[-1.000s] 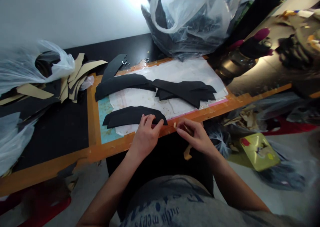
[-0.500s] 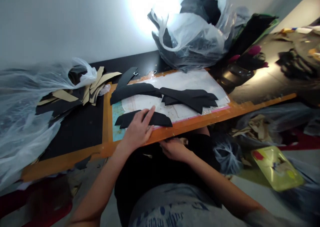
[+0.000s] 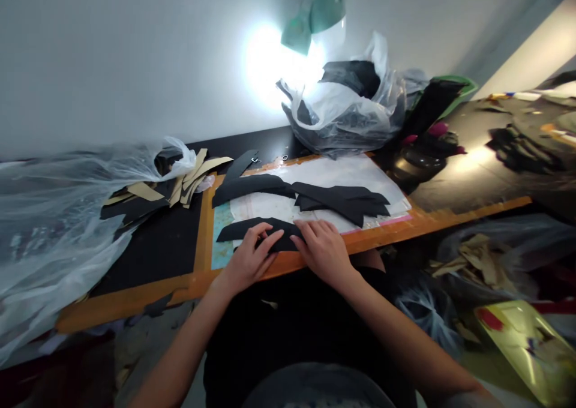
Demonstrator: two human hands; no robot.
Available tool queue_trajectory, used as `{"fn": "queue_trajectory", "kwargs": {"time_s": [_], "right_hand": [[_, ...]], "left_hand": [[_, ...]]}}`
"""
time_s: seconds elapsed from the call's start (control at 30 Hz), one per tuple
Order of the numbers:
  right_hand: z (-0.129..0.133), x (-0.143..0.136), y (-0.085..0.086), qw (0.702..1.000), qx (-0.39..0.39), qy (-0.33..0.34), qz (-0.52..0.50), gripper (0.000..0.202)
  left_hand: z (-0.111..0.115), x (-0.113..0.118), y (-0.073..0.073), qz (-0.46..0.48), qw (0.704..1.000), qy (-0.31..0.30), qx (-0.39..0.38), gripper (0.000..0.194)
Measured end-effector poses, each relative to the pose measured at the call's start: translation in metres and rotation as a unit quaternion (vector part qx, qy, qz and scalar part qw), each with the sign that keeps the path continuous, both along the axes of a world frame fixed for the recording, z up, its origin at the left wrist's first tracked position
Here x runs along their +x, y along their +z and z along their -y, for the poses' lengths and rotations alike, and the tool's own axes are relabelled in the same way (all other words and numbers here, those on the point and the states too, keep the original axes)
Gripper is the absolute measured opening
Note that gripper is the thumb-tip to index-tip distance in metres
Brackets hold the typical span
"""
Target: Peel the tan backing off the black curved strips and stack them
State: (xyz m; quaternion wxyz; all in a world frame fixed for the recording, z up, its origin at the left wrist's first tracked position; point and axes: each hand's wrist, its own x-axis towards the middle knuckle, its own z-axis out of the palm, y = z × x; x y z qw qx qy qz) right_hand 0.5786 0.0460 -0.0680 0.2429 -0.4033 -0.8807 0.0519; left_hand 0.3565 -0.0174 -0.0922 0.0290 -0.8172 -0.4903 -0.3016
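Note:
Close to the table's front edge lies a curved black piece point(image 3: 238, 230), with both hands at it. My left hand point(image 3: 252, 253) has its fingers bent and pressed on the middle of the piece. At its right end, my right hand point(image 3: 323, 249) pinches the piece between thumb and fingers. Behind them, on a white sheet point(image 3: 315, 169), rest a stack of curved black pieces point(image 3: 252, 186) on the left and a fanned pile of black pieces point(image 3: 339, 199) on the right.
Beige strips point(image 3: 191, 177) and a clear plastic sheet point(image 3: 67, 216) are at the left. A plastic bag point(image 3: 351, 117) of black material stands at the back, beside a dark pot point(image 3: 416, 162). Orange tape point(image 3: 382, 231) lines the front edge.
My right hand has come up from below the table edge onto the right end of the black piece. My left hand's fingers have bent inward. The view has tilted upward.

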Motion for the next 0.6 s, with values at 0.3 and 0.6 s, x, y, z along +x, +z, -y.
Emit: {"fn": "queue_trajectory", "kwargs": {"time_s": [0.3,0.6], "right_hand": [[-0.027,-0.002,-0.022,0.990,-0.096,-0.004,0.108,0.037],[-0.043,0.027,-0.009,0.985,-0.125,0.117,-0.008,0.036]], "left_hand": [[-0.005,-0.008,-0.005,0.170,0.956,0.135,-0.199,0.030],[-0.011,0.001,0.006,0.166,0.956,0.122,-0.210,0.040]]}}
